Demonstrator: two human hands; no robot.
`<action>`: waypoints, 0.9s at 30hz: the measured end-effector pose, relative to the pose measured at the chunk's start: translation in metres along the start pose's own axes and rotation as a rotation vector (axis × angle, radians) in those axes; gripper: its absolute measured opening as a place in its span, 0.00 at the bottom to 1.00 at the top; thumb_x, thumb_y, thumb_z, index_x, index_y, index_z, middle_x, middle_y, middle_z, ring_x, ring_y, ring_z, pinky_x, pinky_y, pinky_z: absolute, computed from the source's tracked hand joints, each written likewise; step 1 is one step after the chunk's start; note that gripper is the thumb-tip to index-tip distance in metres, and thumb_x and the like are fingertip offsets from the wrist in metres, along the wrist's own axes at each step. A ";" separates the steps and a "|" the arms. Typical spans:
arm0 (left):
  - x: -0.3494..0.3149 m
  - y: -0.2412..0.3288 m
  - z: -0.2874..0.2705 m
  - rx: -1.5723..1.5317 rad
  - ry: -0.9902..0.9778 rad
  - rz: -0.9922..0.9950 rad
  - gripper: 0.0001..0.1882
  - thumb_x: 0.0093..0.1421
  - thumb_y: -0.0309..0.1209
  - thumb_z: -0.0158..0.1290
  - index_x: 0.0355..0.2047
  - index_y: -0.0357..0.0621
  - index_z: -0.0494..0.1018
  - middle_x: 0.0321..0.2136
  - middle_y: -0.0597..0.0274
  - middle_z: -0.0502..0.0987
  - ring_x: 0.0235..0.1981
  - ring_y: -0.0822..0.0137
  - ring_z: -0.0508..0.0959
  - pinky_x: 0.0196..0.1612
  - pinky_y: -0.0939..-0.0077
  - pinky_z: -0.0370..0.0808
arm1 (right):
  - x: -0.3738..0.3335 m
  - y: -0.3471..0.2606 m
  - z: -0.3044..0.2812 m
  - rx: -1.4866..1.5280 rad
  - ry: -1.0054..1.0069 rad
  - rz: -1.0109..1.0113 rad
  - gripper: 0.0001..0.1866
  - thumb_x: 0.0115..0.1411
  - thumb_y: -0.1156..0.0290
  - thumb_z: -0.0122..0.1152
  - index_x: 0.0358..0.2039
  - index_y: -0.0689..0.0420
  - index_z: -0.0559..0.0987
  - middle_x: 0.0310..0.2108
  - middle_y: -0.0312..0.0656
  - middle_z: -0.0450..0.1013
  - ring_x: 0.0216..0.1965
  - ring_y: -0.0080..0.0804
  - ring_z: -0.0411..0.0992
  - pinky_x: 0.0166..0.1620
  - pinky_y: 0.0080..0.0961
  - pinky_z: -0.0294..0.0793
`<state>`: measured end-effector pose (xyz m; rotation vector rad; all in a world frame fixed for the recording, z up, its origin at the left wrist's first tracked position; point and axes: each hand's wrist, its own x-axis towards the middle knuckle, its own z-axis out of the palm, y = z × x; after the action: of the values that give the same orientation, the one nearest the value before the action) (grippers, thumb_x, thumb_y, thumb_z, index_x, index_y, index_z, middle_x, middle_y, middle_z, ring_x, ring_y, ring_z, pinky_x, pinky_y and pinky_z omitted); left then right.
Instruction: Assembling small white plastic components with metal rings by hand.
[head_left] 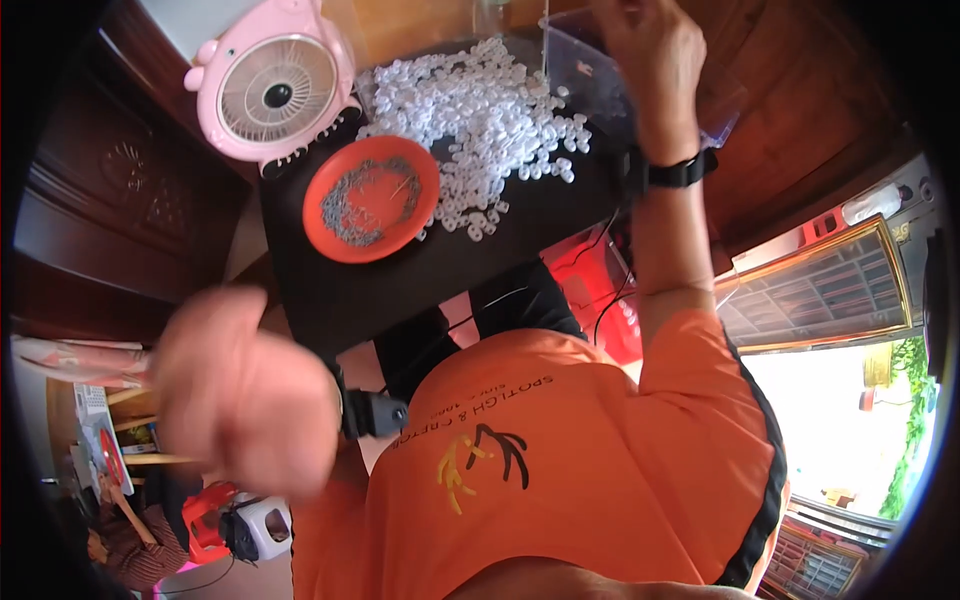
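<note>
Noting white beads along far edge of black surface, left of nearer right hand, well beyond blurred left hand; cannot tell either grasp.

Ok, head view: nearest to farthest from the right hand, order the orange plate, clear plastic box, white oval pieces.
From the right hand:
1. Clear plastic box, on the right
2. White oval pieces, left of the box
3. Orange plate, lower left
</note>
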<state>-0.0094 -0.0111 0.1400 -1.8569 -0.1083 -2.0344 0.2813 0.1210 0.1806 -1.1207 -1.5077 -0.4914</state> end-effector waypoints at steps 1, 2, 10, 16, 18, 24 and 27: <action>0.019 0.025 0.003 0.015 -0.004 -0.012 0.13 0.57 0.30 0.45 0.34 0.28 0.68 0.25 0.50 0.72 0.24 0.59 0.74 0.27 0.71 0.74 | 0.001 0.016 0.003 -0.255 0.032 -0.164 0.16 0.51 0.71 0.63 0.42 0.61 0.78 0.39 0.49 0.75 0.41 0.44 0.74 0.43 0.31 0.74; 0.036 0.045 0.015 -0.115 0.410 0.066 0.12 0.59 0.32 0.43 0.26 0.34 0.69 0.20 0.57 0.69 0.21 0.60 0.70 0.24 0.73 0.69 | -0.005 0.014 0.001 -0.242 -0.007 -0.134 0.18 0.51 0.71 0.62 0.43 0.61 0.77 0.41 0.49 0.74 0.43 0.45 0.73 0.45 0.32 0.73; 0.030 0.075 -0.027 -0.828 0.291 -0.232 0.10 0.54 0.27 0.52 0.38 0.45 0.68 0.34 0.67 0.68 0.40 0.70 0.68 0.34 0.81 0.66 | -0.125 0.021 0.019 0.088 -0.538 0.061 0.11 0.53 0.66 0.63 0.35 0.57 0.81 0.30 0.45 0.77 0.31 0.39 0.77 0.35 0.30 0.75; 0.028 0.057 -0.047 -0.924 -0.154 -0.455 0.09 0.54 0.30 0.53 0.35 0.45 0.67 0.31 0.66 0.68 0.38 0.71 0.69 0.34 0.78 0.68 | -0.184 0.001 0.019 0.300 -0.862 0.262 0.12 0.52 0.72 0.65 0.38 0.59 0.80 0.28 0.39 0.76 0.28 0.24 0.73 0.33 0.21 0.72; 0.023 0.043 -0.040 -0.899 -0.249 -0.440 0.06 0.53 0.30 0.52 0.27 0.44 0.65 0.27 0.63 0.68 0.30 0.68 0.69 0.28 0.77 0.68 | -0.193 -0.004 0.020 0.226 -0.837 0.222 0.14 0.50 0.72 0.64 0.39 0.58 0.79 0.30 0.42 0.76 0.28 0.32 0.74 0.34 0.25 0.73; -0.041 0.014 -0.035 -0.302 -0.312 -1.007 0.11 0.58 0.29 0.41 0.24 0.33 0.67 0.27 0.48 0.73 0.31 0.60 0.72 0.38 0.71 0.69 | -0.201 -0.001 0.051 -0.039 -0.824 0.099 0.11 0.56 0.61 0.56 0.33 0.54 0.79 0.31 0.43 0.74 0.34 0.43 0.74 0.37 0.36 0.73; -0.085 0.002 -0.062 0.025 -0.327 -1.198 0.09 0.59 0.26 0.43 0.28 0.33 0.70 0.29 0.55 0.73 0.30 0.70 0.71 0.37 0.78 0.67 | -0.199 0.007 0.060 0.019 -0.872 0.083 0.11 0.55 0.62 0.56 0.33 0.54 0.79 0.31 0.43 0.74 0.33 0.43 0.74 0.37 0.35 0.73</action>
<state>-0.0632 -0.0131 0.0493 -2.3519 -1.6573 -2.2380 0.2380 0.0981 -0.0219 -1.4675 -2.1787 0.1101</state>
